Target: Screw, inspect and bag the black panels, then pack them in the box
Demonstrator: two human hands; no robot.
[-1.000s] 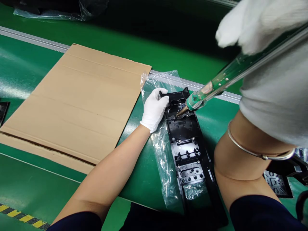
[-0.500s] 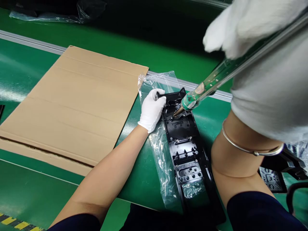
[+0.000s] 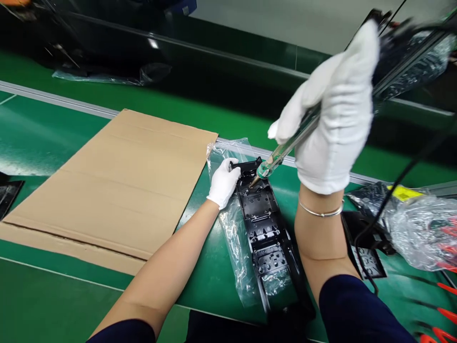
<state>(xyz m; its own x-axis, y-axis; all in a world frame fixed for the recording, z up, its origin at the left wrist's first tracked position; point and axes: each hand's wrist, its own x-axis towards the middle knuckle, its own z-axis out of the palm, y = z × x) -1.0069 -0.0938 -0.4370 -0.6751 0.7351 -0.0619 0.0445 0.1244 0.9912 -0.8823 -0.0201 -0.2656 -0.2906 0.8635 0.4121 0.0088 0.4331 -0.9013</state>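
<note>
A long black plastic housing with ribs and screw bosses lies on the green worktable. My left hand, in a white glove, pinches its upper left corner. In my white-gloved right hand is an electric screwdriver with a clear body and green collar, held tilted. Its coppery tip points down at the upper part of the housing; whether it touches cannot be made out. A clear plastic bag lies partly under the housing, beside my left wrist.
A flat cardboard sheet covers the table on the left. At right are a black part, bubble-wrapped items, red-handled tools and a hanging black cable. A metal rail runs along the table's far side.
The view has pulled back and tilted up, showing more on the right. My right hand now appears whole around the screwdriver, whose tip stays over the housing's upper part. My left hand keeps its hold.
</note>
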